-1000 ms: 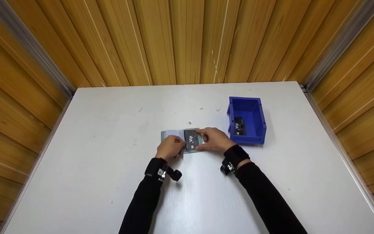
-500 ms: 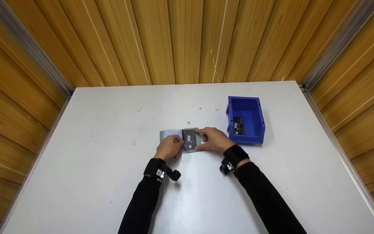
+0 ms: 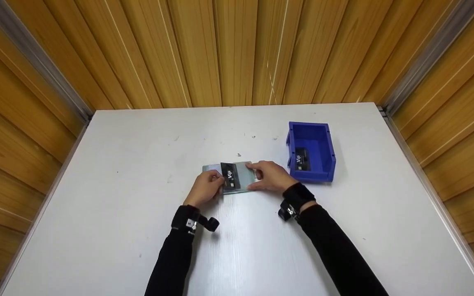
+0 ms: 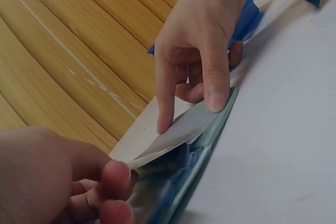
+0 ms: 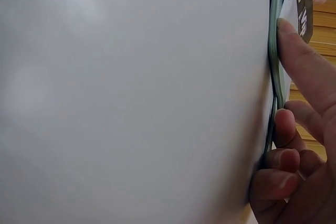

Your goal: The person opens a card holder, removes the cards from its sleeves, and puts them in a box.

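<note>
A small pale-green card holder (image 3: 245, 176) lies spread on the white table. Thumb and fingers of my left hand (image 3: 205, 188) pinch the left edge of a black "Vip" card (image 3: 230, 177), which sits slightly slanted over the holder's middle. In the left wrist view, a whitish sheet (image 4: 181, 129) rises at a slant from these fingertips toward the other hand. My right hand (image 3: 276, 176) presses the holder's right part, its forefinger at the far edge and its thumb at the near one. Its remaining fingers (image 5: 273, 182) are curled at the holder's side.
A blue plastic bin (image 3: 333, 164) stands at the right, just beyond the right hand. Inside it, another black "Vip" card (image 3: 301, 159) leans at the left side. Wood-patterned panels (image 3: 237, 53) wall the table's back and sides.
My left hand has moved left, drawing the black card with it and tilting it; more of the pale-green page shows on the right. The right hand stays in place.
</note>
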Action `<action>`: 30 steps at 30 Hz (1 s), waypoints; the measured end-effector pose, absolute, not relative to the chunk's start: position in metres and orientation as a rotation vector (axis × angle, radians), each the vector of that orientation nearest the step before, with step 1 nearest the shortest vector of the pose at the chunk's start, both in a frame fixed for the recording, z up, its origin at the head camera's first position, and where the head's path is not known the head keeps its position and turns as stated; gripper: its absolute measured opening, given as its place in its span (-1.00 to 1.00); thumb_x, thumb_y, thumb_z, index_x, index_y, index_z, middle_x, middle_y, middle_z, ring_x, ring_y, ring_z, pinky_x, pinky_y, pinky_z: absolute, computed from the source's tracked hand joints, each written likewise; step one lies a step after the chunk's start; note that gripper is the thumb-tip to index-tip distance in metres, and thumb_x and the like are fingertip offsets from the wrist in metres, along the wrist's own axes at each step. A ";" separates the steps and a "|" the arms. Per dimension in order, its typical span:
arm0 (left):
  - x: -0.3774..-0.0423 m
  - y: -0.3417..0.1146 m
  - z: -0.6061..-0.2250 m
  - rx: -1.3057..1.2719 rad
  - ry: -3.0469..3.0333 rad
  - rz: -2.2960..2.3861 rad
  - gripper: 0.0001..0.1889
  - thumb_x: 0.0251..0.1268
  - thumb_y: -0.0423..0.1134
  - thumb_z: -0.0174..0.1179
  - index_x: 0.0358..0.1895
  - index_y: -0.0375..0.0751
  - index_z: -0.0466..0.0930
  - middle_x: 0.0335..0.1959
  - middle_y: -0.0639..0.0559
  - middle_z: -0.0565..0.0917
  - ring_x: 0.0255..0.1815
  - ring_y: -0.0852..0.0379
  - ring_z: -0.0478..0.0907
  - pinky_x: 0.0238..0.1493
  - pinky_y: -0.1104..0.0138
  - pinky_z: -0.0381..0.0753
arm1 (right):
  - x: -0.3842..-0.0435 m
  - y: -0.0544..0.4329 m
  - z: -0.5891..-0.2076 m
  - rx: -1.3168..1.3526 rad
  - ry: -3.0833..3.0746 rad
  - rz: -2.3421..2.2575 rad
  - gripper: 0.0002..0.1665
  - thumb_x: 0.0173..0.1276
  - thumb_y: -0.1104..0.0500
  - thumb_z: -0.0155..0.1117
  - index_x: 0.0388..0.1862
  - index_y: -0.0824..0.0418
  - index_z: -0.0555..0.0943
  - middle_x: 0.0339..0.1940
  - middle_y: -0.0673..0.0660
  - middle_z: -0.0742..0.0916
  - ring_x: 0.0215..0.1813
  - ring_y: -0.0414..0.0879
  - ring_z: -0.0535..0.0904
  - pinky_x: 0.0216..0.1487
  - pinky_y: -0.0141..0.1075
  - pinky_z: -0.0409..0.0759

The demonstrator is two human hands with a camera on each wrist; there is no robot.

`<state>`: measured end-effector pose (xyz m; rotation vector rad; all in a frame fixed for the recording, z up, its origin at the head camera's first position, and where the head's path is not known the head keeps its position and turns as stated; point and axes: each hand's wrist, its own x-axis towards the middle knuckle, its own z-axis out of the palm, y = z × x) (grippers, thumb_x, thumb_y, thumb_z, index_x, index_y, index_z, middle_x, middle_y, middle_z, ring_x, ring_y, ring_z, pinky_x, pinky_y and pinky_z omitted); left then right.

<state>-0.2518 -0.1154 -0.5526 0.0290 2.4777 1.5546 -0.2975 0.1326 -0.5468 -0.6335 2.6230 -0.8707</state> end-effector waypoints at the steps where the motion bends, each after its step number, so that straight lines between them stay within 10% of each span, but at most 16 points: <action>1: -0.251 -0.117 -0.552 0.021 2.472 1.569 -0.81 0.52 -0.28 0.13 -0.34 -0.21 0.59 -0.66 0.12 0.54 -0.69 0.20 0.44 -0.61 0.40 0.40 | -0.297 0.133 -0.547 -0.624 2.621 -0.871 -0.01 0.12 -0.01 0.67 0.52 0.08 0.46 -0.38 0.03 0.55 -0.36 -0.15 0.36 -0.30 -0.30 0.34; 19: -0.249 -0.131 -0.524 0.012 2.293 1.811 -0.85 0.57 -0.33 0.08 -0.23 -0.26 0.59 -0.58 0.03 0.62 -0.59 0.14 0.52 -0.47 0.30 0.55 | -0.298 0.134 -0.549 -0.674 2.629 -0.852 -0.03 0.16 -0.03 0.65 0.52 0.11 0.46 -0.40 -0.02 0.53 -0.35 -0.18 0.34 -0.24 -0.30 0.34; 30: -0.248 -0.133 -0.481 0.119 2.201 1.932 -0.84 0.58 -0.31 0.05 -0.23 -0.22 0.58 -0.56 0.06 0.59 -0.61 0.17 0.49 -0.61 0.43 0.28 | -0.299 0.133 -0.550 -0.627 2.626 -0.851 -0.03 0.12 -0.04 0.67 0.50 0.07 0.49 -0.42 -0.03 0.53 -0.35 -0.16 0.37 -0.23 -0.27 0.36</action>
